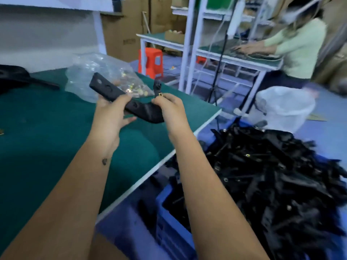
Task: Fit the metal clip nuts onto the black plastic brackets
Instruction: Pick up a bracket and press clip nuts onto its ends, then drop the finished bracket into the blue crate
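Note:
A long black plastic bracket point(139, 107) is held up over the green table point(47, 124). My left hand point(112, 111) grips its flat arm from below, thumb on top. My right hand point(169, 105) pinches a small brass-coloured clip nut point(160, 94) at the foot of the bracket's upright tab point(157, 86). Behind the bracket lies a clear plastic bag point(93, 72) with several more clip nuts point(138, 90) in it.
A blue crate point(169, 218) heaped with black brackets point(272, 175) stands on the floor right of the table edge. More black parts point(16, 77) lie at the table's far left. Beyond are a white bag-lined bin point(285, 106), an orange stool point(150, 61) and another person point(300, 51) at a bench.

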Available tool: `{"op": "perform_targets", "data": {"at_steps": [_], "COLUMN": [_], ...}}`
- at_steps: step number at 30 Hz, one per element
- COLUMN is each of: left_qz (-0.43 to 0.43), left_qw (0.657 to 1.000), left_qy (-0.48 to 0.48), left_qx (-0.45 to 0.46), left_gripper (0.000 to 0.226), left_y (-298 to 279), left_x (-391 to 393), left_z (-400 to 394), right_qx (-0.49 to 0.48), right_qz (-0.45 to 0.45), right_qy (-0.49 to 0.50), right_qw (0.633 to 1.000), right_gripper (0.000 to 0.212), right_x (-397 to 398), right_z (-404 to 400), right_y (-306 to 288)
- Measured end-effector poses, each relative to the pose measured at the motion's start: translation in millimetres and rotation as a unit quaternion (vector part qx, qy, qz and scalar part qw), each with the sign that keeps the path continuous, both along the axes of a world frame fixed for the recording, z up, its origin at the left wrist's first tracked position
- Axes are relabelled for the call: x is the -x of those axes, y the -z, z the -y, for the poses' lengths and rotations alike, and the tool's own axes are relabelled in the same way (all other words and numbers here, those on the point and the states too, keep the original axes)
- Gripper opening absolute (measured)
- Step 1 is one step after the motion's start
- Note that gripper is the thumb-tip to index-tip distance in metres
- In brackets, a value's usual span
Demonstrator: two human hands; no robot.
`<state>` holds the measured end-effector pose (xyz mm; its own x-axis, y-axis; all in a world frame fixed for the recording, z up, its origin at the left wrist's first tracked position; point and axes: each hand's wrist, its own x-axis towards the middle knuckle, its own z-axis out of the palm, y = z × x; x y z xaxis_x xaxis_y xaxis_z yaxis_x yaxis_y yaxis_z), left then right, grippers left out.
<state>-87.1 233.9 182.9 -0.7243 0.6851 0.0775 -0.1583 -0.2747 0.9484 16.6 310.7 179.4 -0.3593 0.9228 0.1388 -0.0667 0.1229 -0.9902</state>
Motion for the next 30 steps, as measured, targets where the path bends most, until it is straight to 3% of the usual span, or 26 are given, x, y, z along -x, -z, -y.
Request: {"op": "perform_targets", "data": {"at_steps": [2, 6, 12, 15, 19, 21, 23, 27, 30], "left_qz": [-0.013, -0.018, -0.079, -0.109, -0.122, -0.123, -0.121, -0.102, -0.070], "left_qw": [0.996, 0.962, 0.908, 0.891, 0.892, 0.896, 0.899, 0.908, 0.919], "left_qy": [0.076, 0.249, 0.365, 0.380, 0.369, 0.359, 0.354, 0.348, 0.347], "left_qx": [0.038, 0.108, 0.188, 0.221, 0.229, 0.230, 0.228, 0.212, 0.174], "left_gripper": [0.011, 0.013, 0.010, 0.014, 0.016, 0.016, 0.017, 0.017, 0.018], "left_y": [8.4, 31.1, 60.1, 65.0, 64.1, 62.7, 61.3, 57.0, 52.0], "left_x": [-42.8, -115.8, -154.0, -148.9, -139.9, -135.6, -130.2, -117.7, -107.1], "left_z": [-21.4, -53.1, -78.2, -80.7, -77.8, -75.5, -72.8, -68.2, -63.3], "right_qx": [-0.014, -0.018, -0.066, -0.102, -0.085, -0.082, -0.081, -0.074, -0.053], "right_qz": [0.066, 0.155, 0.296, 0.431, 0.692, 0.735, 0.757, 0.768, 0.774], "right_qy": [0.057, 0.113, 0.194, 0.203, 0.138, 0.126, 0.126, 0.134, 0.095], "right_qw": [0.996, 0.981, 0.933, 0.873, 0.704, 0.661, 0.635, 0.622, 0.624], "right_gripper": [0.020, 0.018, 0.007, 0.009, 0.007, 0.018, 0.025, 0.009, 0.025], "right_x": [-53.1, -154.8, -246.3, -261.8, -254.0, -249.0, -243.7, -232.0, -223.8], "right_z": [-26.5, -70.7, -129.7, -158.7, -168.1, -166.0, -165.1, -166.7, -169.0], "right_y": [6.3, 22.5, 29.1, 34.8, 49.7, 60.6, 68.3, 69.8, 73.9]}}
